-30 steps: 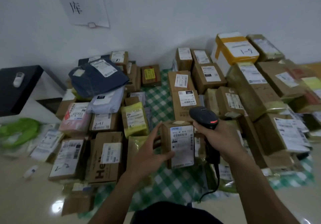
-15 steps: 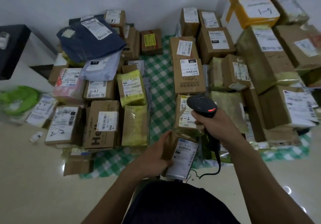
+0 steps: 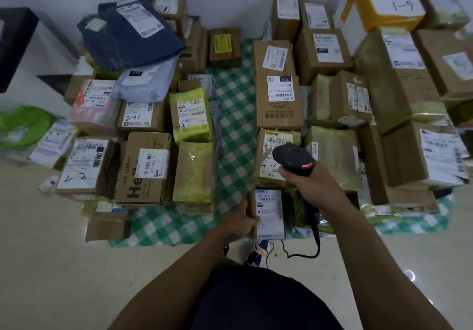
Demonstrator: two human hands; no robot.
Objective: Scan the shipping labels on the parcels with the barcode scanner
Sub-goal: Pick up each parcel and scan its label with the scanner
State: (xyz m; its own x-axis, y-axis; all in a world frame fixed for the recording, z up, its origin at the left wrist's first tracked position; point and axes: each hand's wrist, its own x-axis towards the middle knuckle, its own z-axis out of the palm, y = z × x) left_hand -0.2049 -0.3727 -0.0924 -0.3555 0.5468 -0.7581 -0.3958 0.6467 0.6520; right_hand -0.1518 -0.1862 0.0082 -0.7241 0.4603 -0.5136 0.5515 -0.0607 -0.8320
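My left hand (image 3: pixel 242 221) grips the left side of a small brown parcel (image 3: pixel 268 214) with a white shipping label facing up, lying at the near edge of the green checked cloth (image 3: pixel 235 130). My right hand (image 3: pixel 311 189) holds a black barcode scanner (image 3: pixel 294 159) by its handle, its red light lit, head over the parcel marked 4-2 (image 3: pixel 266 160) just beyond the small parcel. The scanner's cable (image 3: pixel 307 251) trails down to the floor.
Several labelled cardboard boxes and mailer bags lie in rows on the cloth, left and right of a checked strip. A yellow-taped white box (image 3: pixel 384 2) stands at the back right. A green bag (image 3: pixel 23 127) lies far left. Pale floor surrounds my legs.
The small parcel went down from a raised, tilted hold to lie flat at the cloth's near edge. The view tilted downward, and the scanner stayed above the 4-2 parcel.
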